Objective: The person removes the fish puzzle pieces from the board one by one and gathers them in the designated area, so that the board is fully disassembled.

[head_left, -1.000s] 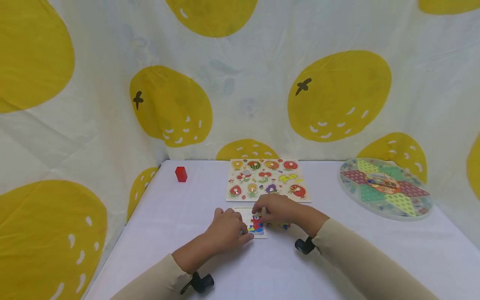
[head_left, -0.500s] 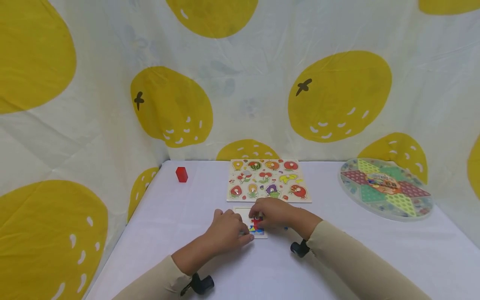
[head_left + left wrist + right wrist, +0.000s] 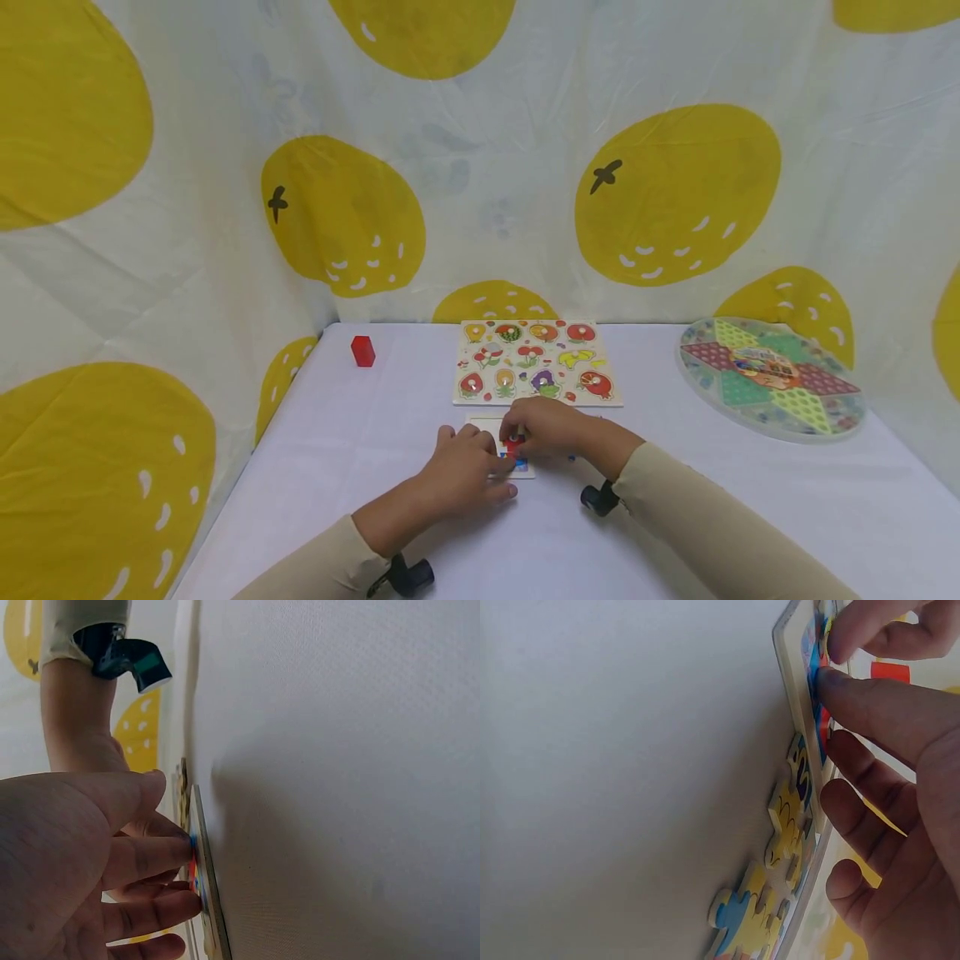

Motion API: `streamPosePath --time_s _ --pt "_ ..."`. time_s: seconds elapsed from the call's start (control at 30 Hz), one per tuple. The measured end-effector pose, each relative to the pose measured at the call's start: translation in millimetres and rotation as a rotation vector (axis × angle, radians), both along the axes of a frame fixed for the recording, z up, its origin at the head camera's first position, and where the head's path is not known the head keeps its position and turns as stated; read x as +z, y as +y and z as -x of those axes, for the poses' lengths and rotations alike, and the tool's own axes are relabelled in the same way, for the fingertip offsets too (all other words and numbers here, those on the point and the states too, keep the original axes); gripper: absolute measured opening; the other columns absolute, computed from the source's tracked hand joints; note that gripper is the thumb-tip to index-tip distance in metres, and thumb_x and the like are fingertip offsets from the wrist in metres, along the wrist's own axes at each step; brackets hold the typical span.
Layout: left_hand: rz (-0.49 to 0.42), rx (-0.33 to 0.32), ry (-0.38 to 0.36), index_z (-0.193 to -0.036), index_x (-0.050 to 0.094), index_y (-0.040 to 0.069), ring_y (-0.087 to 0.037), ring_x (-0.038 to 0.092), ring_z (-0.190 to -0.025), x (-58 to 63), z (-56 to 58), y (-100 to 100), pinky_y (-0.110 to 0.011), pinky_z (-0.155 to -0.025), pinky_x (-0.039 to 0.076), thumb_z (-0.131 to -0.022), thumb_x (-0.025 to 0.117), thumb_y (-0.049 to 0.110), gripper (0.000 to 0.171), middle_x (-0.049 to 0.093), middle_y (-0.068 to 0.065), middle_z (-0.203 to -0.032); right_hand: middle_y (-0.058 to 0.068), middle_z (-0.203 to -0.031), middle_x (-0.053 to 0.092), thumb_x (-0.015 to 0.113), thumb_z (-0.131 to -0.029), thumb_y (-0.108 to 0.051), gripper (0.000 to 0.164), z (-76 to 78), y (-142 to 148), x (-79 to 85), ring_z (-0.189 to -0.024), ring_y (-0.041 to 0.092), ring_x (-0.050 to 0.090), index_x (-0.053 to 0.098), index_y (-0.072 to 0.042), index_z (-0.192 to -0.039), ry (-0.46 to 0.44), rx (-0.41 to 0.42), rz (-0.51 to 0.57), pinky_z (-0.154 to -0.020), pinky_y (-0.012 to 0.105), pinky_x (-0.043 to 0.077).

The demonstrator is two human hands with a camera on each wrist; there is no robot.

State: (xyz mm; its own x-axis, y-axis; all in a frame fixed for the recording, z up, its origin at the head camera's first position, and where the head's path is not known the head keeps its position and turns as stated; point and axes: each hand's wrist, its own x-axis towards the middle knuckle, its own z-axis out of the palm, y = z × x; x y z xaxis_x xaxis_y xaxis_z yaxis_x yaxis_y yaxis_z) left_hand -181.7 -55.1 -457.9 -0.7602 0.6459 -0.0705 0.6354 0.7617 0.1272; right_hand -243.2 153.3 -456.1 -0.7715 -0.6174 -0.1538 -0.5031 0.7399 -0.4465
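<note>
A small jigsaw puzzle tray [image 3: 484,424] with a pale rim lies on the white table, some red and blue pieces inside it. My right hand [image 3: 551,427] reaches over its right side, thumb and forefinger at a red puzzle piece [image 3: 514,445] in what looks like a pinch. From the lower left, my left hand [image 3: 463,475] touches the pieces with extended fingertips, its thumb apart from the tray. Loose yellow and blue puzzle pieces [image 3: 742,915] lie beside the tray in the right wrist view; from the head, my right hand mostly hides them.
A fruit peg board [image 3: 537,363] lies directly behind the tray. To the back right is a round Chinese checkers board [image 3: 768,379], and at the back left stands a red block [image 3: 363,351]. A fruit-printed curtain [image 3: 495,208] hangs behind the table.
My right hand has moved slightly left, further over the tray, then stayed there. My left hand has shifted right and nearer, its fingertips now on the lower pieces.
</note>
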Motion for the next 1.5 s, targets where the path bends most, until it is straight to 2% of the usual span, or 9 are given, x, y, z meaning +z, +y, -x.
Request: streamPosePath --time_s 0.2,0.5,0.67,0.93,1.1,1.5 --pt "0.018 -0.004 0.015 -0.133 0.077 0.039 -0.013 0.049 -0.106 0.8 -1.9 2 -0.041 -0.082 0.033 -0.095 0.073 0.062 0.044 0.067 0.005 -0.11 -0.014 -0.1 0.067 0.088 -0.092 -0.018 0.02 1.4 1 -1.0 -0.089 0.007 0.06 0.081 -0.026 -0.109 -0.006 -0.001 0.002 -0.086 0.03 0.052" --pt "0.022 0.007 0.035 -0.131 0.078 0.039 -0.013 0.047 -0.102 -1.3 0.7 4 -0.041 -0.081 0.032 -0.095 0.073 0.062 0.043 0.065 0.006 -0.107 -0.015 -0.098 0.069 0.089 -0.09 -0.018 0.021 4.2 -1 3.5 -0.088 0.008 0.06 0.08 -0.025 -0.108 -0.039 -0.049 -0.03 -0.087 0.032 0.052" --pt "0.025 0.013 0.03 -0.131 0.077 0.041 -0.014 0.048 -0.105 -2.4 1.3 4 -0.042 -0.082 0.033 -0.095 0.072 0.063 0.043 0.065 0.007 -0.107 -0.014 -0.096 0.07 0.087 -0.092 -0.014 0.019 5.7 0 6.0 -0.085 0.009 0.061 0.08 -0.024 -0.106 -0.076 -0.039 -0.014 -0.084 0.033 0.052" --pt "0.02 0.017 0.016 -0.13 0.078 0.04 -0.015 0.049 -0.109 2.7 0.4 5 -0.042 -0.082 0.033 -0.095 0.072 0.061 0.041 0.067 0.006 -0.109 -0.016 -0.096 0.071 0.084 -0.093 -0.011 0.02 12.7 0 6.0 -0.087 0.009 0.063 0.079 -0.027 -0.103 -0.114 -0.028 -0.004 -0.087 0.032 0.053" --pt "0.018 0.019 0.004 -0.131 0.078 0.04 -0.015 0.049 -0.109 1.9 2.1 5 -0.043 -0.084 0.033 -0.095 0.072 0.062 0.042 0.067 0.006 -0.11 -0.017 -0.097 0.071 0.085 -0.093 -0.011 0.02 15.1 1 5.7 -0.088 0.008 0.063 0.078 -0.028 -0.102 -0.135 -0.015 -0.004 -0.089 0.032 0.054" --pt "0.014 0.026 0.012 -0.128 0.079 0.04 -0.014 0.047 -0.107 -1.5 3.8 6 -0.043 -0.082 0.032 -0.096 0.072 0.061 0.039 0.066 0.007 -0.107 -0.014 -0.093 0.067 0.085 -0.092 -0.009 0.022 15.3 -4 7.1 -0.089 0.01 0.061 0.074 -0.026 -0.098 -0.135 -0.016 -0.027 -0.091 0.033 0.054"
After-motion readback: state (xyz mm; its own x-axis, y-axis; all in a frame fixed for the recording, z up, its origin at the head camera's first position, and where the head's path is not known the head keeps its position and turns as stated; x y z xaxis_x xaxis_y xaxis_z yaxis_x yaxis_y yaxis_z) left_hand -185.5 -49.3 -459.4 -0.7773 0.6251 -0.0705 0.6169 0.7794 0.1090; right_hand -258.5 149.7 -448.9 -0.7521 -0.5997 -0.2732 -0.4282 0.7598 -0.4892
